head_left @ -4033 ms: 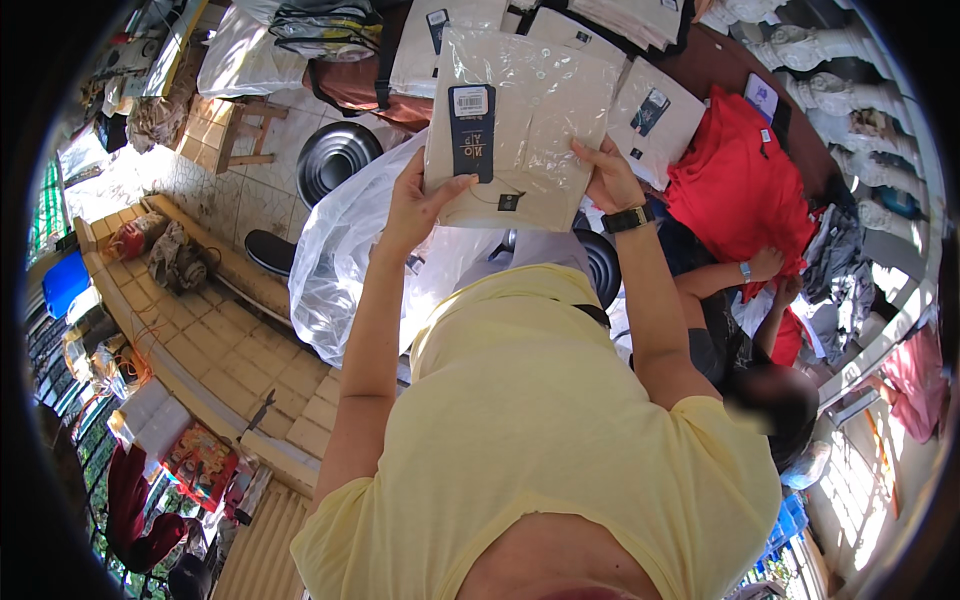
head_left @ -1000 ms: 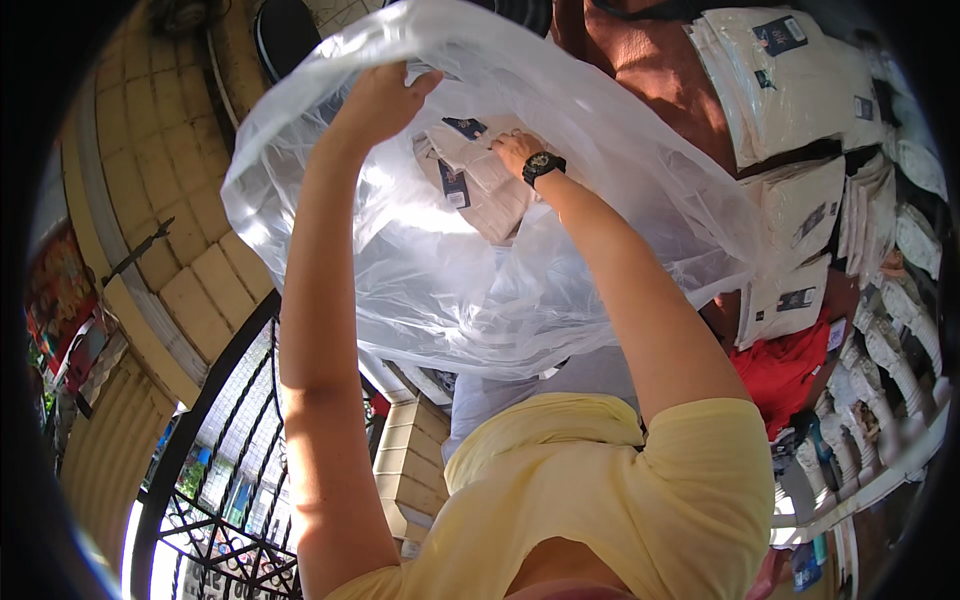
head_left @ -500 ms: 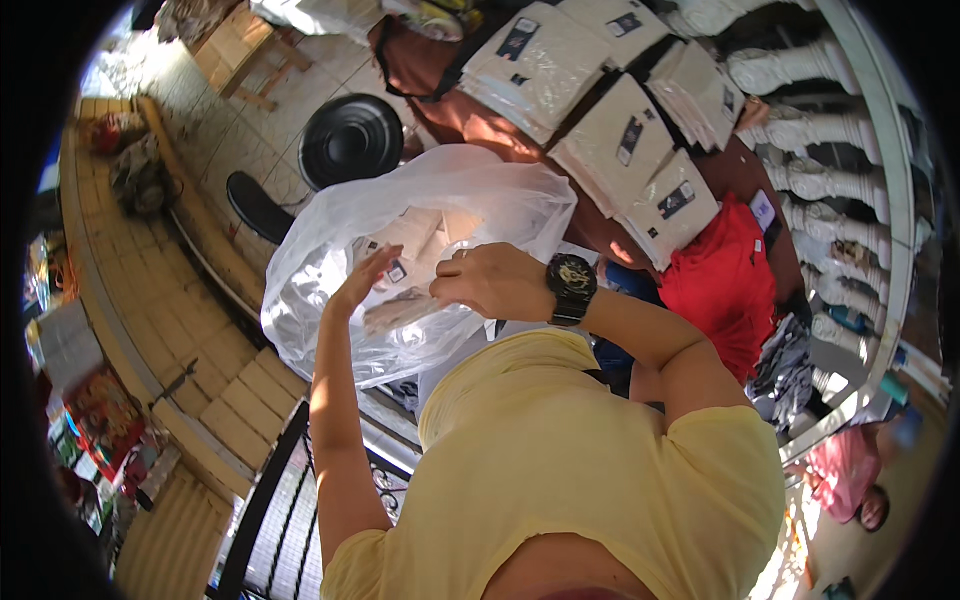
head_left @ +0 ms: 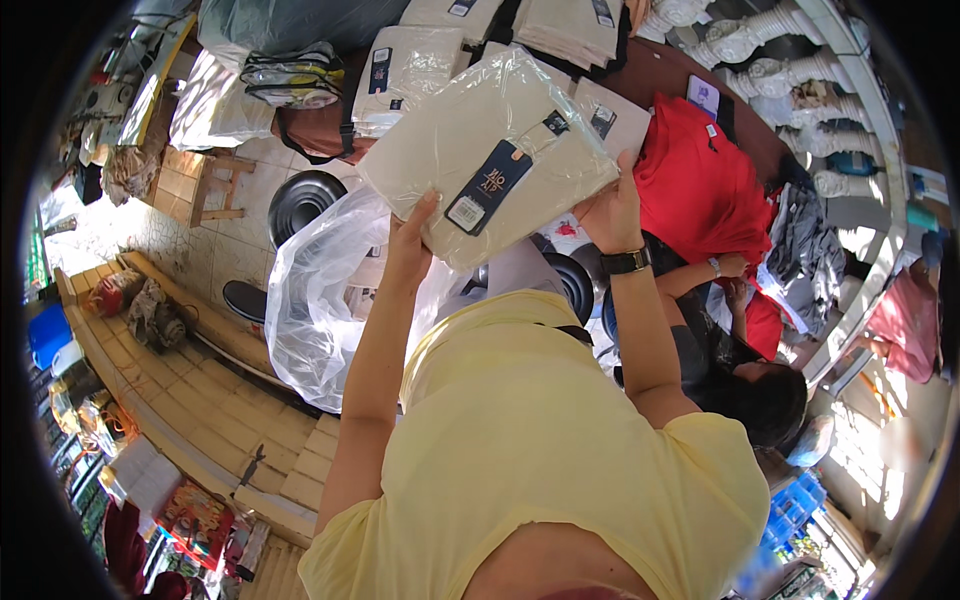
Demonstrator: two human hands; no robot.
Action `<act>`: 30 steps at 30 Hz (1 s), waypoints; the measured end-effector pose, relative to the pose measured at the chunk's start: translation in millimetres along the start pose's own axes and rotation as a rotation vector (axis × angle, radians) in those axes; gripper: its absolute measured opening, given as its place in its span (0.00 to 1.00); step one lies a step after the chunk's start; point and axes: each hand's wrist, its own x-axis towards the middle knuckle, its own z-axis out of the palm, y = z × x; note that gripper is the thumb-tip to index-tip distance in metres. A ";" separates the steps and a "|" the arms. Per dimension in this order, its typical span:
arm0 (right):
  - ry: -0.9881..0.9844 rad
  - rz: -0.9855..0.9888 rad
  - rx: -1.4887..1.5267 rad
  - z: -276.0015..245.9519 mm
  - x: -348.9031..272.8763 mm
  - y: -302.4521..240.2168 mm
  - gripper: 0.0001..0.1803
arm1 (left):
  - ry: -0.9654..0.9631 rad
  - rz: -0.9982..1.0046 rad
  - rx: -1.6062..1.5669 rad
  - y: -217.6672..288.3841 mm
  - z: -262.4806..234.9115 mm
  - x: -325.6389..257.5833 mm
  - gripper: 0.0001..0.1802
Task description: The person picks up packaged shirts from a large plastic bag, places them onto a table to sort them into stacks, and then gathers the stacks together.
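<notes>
Between my two hands is a folded beige garment (head_left: 430, 150) in a clear plastic sleeve, with a dark hang tag on its front. It is tilted above the table edge. My left hand (head_left: 410, 243) grips its lower left corner, thumb on top. My right hand (head_left: 612, 212) holds the right edge, with part of the palm showing; the other fingers are hidden. Below and to the left, a large clear plastic bag (head_left: 312, 285) hangs open, with packaged beige garments partly visible inside. Behind the held package lie more packaged beige garments (head_left: 412, 58) on the brown-covered table (head_left: 655, 62).
A red garment (head_left: 690, 185) lies on the table at right, near a small pale purple card or box (head_left: 703, 96). Another person's arm (head_left: 690, 278) reaches in at right. A round black stool (head_left: 303, 207) stands left, beside a tiled ledge (head_left: 190, 385). White balusters (head_left: 780, 75) line the far right.
Both hands were at the open plastic bag; now they are raised, farther forward and apart, holding a packaged beige garment. The view has shifted, and another person now shows at right.
</notes>
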 end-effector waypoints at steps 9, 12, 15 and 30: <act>-0.035 -0.128 0.167 -10.6 4.4 0.9 0.36 | 0.006 -0.031 -0.012 -17.7 23.2 2.7 0.28; 0.009 -0.103 0.081 -11.3 8.2 0.3 0.33 | -0.006 -0.063 -0.032 -17.7 24.2 2.6 0.29; -0.011 -0.086 0.078 -13.9 11.4 1.0 0.33 | -0.001 -0.079 -0.072 -20.4 21.3 2.7 0.29; -0.068 0.296 0.256 -68.1 1.0 25.5 0.34 | 0.041 -0.182 0.120 0.0 -57.3 -0.1 0.25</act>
